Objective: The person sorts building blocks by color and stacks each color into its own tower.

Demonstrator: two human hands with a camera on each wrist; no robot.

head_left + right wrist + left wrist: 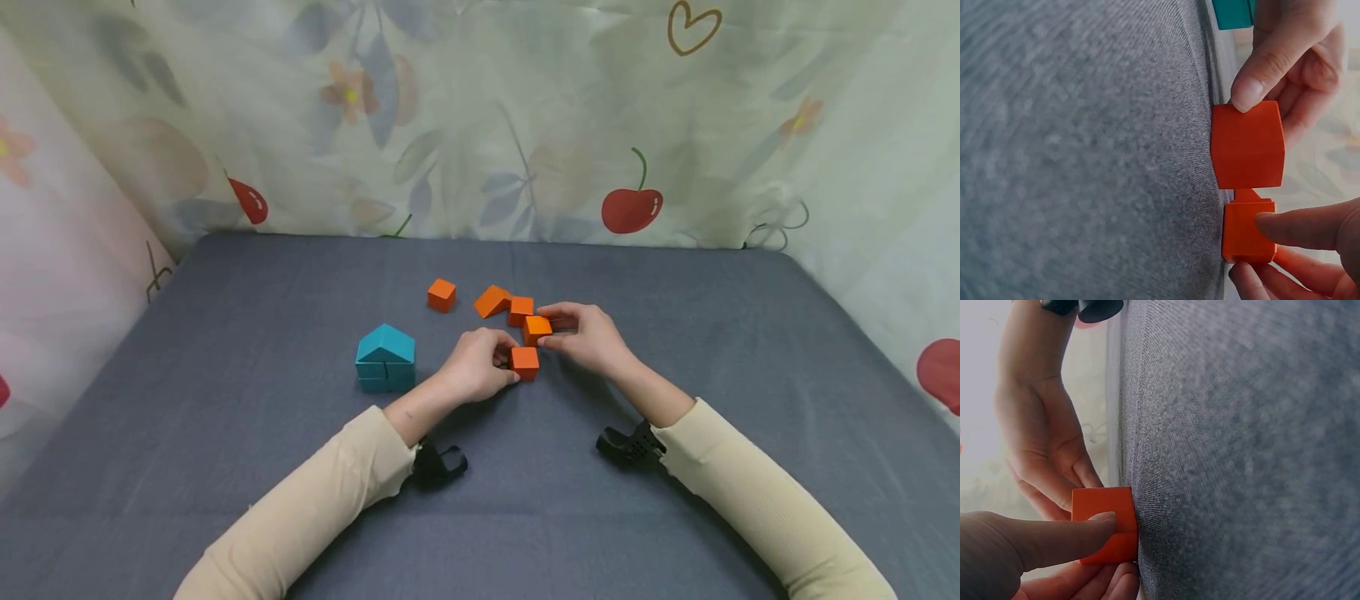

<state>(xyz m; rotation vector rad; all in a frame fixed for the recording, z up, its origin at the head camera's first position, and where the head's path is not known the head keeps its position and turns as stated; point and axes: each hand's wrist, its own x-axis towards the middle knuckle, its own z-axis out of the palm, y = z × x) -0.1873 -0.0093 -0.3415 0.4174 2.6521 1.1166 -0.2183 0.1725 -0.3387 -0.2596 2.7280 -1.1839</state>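
In the head view my left hand (477, 365) pinches the nearest orange cube (524, 363), which rests on the cloth. The left wrist view shows the thumb (1094, 530) laid on one face of this cube and fingertips against another side. Just behind it, my right hand (588, 337) pinches a second orange cube (537, 330) between thumb and fingers. From the right wrist, the two cubes appear close together, the second cube (1249, 231) low in that view. Directly behind is a third orange cube (521, 311), beside an orange triangular block (492, 301).
A separate orange cube (442, 295) lies farther back on the left. Left of my hands stands a teal block house (386, 360) with a triangular roof. The grey cloth-covered table (480, 542) ends at a patterned curtain (480, 125).
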